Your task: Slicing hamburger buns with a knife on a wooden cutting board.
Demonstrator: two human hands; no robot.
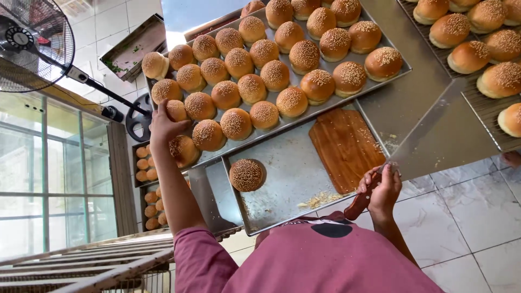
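My left hand (161, 127) reaches to the left end of a metal tray (400, 69) filled with several rows of sesame buns, and its fingers close around one bun (177, 110) there. My right hand (383, 188) grips the reddish handle of a large knife (439, 133), whose broad blade points away over the steel table. Between my hands lies a second, nearly bare tray (287, 187). On it are a single sesame bun (247, 174), a wooden cutting board (345, 146) and a small heap of crumbs (320, 199).
Another tray of buns (477, 49) sits at the far right on the steel table (412, 97). A fan (32, 43) stands at the left. Shelves with more buns (147, 187) and a metal rack (97, 266) lie at lower left, tiled floor (472, 222) at right.
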